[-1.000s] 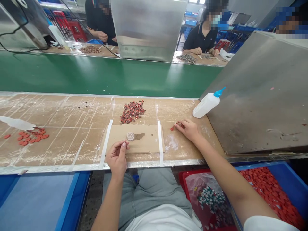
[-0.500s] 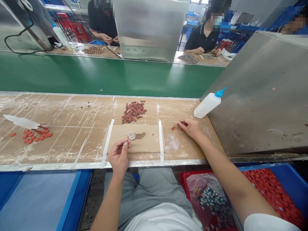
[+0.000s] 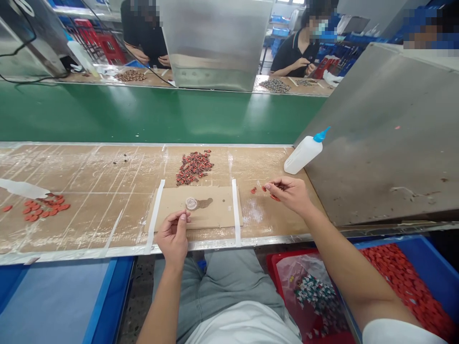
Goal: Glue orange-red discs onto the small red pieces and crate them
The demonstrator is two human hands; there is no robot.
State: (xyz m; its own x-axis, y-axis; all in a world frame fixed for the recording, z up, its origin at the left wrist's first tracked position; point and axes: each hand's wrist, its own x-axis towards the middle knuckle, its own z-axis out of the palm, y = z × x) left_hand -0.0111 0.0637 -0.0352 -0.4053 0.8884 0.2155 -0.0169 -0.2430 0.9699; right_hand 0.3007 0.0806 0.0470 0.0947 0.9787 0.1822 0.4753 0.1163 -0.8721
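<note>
My left hand [image 3: 173, 236] hovers at the near edge of a cardboard pad [image 3: 208, 220], thumb and forefinger pinched. Whatever lies between those fingertips is too small to make out. Just beyond them sits a small clear round dish [image 3: 191, 204] beside a dark wet patch [image 3: 205, 203]. To the right of the pad, my right hand [image 3: 292, 193] is closed, its fingertips on a small red piece [image 3: 264, 188] with a thin pale bit by it. Another small red piece [image 3: 253, 190] lies on the table left of that hand. More red shows under its fingers, partly hidden.
A pile of red-and-black parts [image 3: 194, 167] lies behind the pad. Red discs [image 3: 46, 209] and a white bottle [image 3: 23, 188] are at left. A blue-tipped bottle [image 3: 304, 154] leans by a metal box [image 3: 387, 143]. Bins of parts [image 3: 405, 277] stand below right; co-workers sit opposite.
My right hand has turned and lifted slightly, bringing a small red piece into view at its fingertips. My left hand keeps its pinch by the dish. The whole view has shifted a little.
</note>
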